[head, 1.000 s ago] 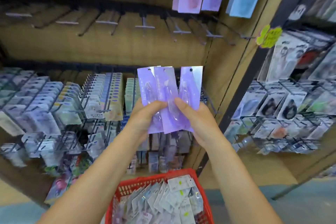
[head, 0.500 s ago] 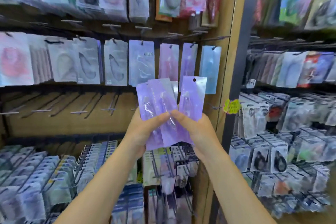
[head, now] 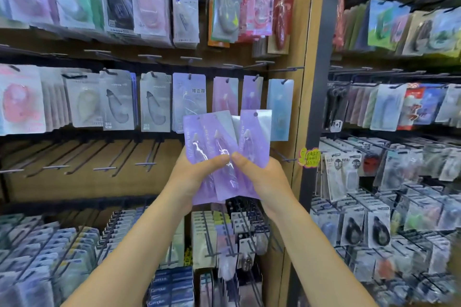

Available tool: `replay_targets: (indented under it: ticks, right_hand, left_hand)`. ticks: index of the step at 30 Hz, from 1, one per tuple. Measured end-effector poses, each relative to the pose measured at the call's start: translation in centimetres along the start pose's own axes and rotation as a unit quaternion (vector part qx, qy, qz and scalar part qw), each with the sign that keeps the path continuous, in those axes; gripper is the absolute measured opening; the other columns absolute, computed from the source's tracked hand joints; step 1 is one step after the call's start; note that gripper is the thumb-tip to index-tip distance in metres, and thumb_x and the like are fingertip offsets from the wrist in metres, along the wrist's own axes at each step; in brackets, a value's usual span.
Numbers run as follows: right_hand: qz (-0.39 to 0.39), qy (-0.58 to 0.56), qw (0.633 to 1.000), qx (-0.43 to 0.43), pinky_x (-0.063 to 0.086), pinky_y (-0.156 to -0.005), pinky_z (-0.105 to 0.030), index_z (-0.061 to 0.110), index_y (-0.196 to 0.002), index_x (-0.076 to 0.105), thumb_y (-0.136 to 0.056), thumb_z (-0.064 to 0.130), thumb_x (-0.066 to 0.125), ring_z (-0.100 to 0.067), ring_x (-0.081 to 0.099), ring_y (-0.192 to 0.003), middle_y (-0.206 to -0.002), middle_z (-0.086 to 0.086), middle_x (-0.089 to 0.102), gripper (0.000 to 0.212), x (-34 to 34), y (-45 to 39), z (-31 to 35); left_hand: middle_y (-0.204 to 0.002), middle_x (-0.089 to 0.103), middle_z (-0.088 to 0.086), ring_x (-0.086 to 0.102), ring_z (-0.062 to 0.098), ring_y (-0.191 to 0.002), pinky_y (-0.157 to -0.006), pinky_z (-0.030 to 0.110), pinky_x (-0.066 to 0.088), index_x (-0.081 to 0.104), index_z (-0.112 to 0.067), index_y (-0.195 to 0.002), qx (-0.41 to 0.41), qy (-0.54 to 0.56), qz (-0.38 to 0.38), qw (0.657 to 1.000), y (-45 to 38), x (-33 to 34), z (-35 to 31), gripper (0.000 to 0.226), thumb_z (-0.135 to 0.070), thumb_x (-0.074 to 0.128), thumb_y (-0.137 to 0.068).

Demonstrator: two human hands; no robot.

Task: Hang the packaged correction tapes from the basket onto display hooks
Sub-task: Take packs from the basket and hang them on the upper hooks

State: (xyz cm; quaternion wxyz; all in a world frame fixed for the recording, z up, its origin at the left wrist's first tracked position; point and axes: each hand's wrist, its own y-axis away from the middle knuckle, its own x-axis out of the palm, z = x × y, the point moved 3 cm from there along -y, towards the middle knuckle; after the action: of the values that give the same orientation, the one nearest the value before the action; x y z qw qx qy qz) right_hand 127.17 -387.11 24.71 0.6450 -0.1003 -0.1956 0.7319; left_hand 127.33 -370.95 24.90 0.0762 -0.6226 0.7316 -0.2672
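The purple correction tape packages (head: 219, 154) are held up in front of the display wall, spread like a fan, with their punched holes at the top and the clear blisters facing the camera. There seem to be three or four packs, but I cannot count them exactly because they overlap. The left hand (head: 192, 177) grasps the lower left part of the fan, its thumb pressed across the front of the packs; the right hand (head: 262, 177) grasps the lower right part in the same way, and the two thumb tips nearly meet in the middle — so both grips are closed on the packages. Just behind the top of the fan hangs a row of similar packs on the display hooks (head: 254, 78): a lilac pack with printed characters (head: 188, 102), two narrow purple packs (head: 225, 95), and a pale blue pack (head: 280, 109) at the right end, beside the wooden post (head: 303, 119). To the left in that row are grey packs (head: 116, 99) and a pink one (head: 21, 103). Under this row, at the left, several bare hooks (head: 146, 164) stick out from the wooden back panel. A yellow-green tag (head: 309, 157) sits on the post near the right hand. Other racks of packaged goods fill the wall above, below and to the right — they are partly blurred.
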Motion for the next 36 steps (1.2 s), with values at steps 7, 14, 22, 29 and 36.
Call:
replay_targets:
  ticks: [7, 14, 22, 29, 36]
  right_hand:
    - [-0.015, 0.003, 0.999, -0.033, 0.056, -0.091, -0.031, 0.027, -0.134, 0.060, -0.090, 0.041, 0.075, -0.010, 0.068, -0.113, -0.125, 0.008, 0.071, 0.049, -1.3, -1.8, 0.2]
    - [-0.034, 0.029, 0.999, -0.028, 0.054, -0.082, -0.040, 0.019, -0.107, 0.067, -0.080, 0.043, 0.068, -0.026, 0.068, -0.095, -0.097, -0.002, 0.071, 0.036, -3.6, -5.1, 1.8]
    - [-0.051, 0.080, 0.993, -0.075, 0.057, -0.080, -0.031, 0.014, -0.107, 0.069, -0.100, 0.039, 0.063, -0.014, 0.069, -0.096, -0.102, 0.003, 0.073, 0.026, -4.8, -9.1, 4.3]
    - [-0.044, 0.092, 0.994, -0.035, 0.054, -0.083, -0.037, 0.009, -0.111, 0.067, -0.101, 0.043, 0.059, -0.026, 0.068, -0.103, -0.112, -0.011, 0.070, 0.036, -4.7, -10.8, 3.8]
    - [-0.095, 0.072, 0.992, -0.032, 0.055, -0.090, -0.041, 0.013, -0.113, 0.064, -0.096, 0.044, 0.068, -0.025, 0.066, -0.106, -0.116, -0.008, 0.068, 0.035, -4.9, -12.0, 3.6]
  left_hand:
    - [-0.120, 0.074, 0.017, 0.073, 0.035, -0.110, -0.091, 0.048, 0.060, 0.063, -0.011, -0.131, 0.022, -0.033, -0.028, 0.999, -0.7, 0.1, -1.2, 0.056, -0.014, 0.080, -0.078]
    - [-0.107, 0.078, 0.004, 0.076, 0.026, -0.100, -0.075, 0.045, 0.064, 0.065, -0.018, -0.123, 0.017, -0.070, -0.043, 0.996, -2.3, 1.0, -3.3, 0.050, -0.017, 0.082, -0.076]
    - [-0.112, 0.076, 0.007, 0.076, 0.033, -0.101, -0.062, 0.049, 0.062, 0.065, -0.021, -0.123, 0.009, -0.084, -0.060, 0.995, -3.9, 1.2, -3.9, 0.046, -0.017, 0.085, -0.081]
    - [-0.113, 0.077, 0.009, 0.077, 0.034, -0.092, -0.062, 0.072, 0.057, 0.063, -0.021, -0.129, -0.013, -0.085, -0.071, 0.994, -4.5, 1.5, -3.3, 0.062, -0.024, 0.087, -0.072]
    - [-0.116, 0.075, 0.010, 0.077, 0.034, -0.095, -0.057, 0.060, 0.059, 0.062, -0.022, -0.130, -0.019, -0.083, -0.073, 0.994, -4.9, 1.4, -2.7, 0.049, -0.017, 0.082, -0.086]
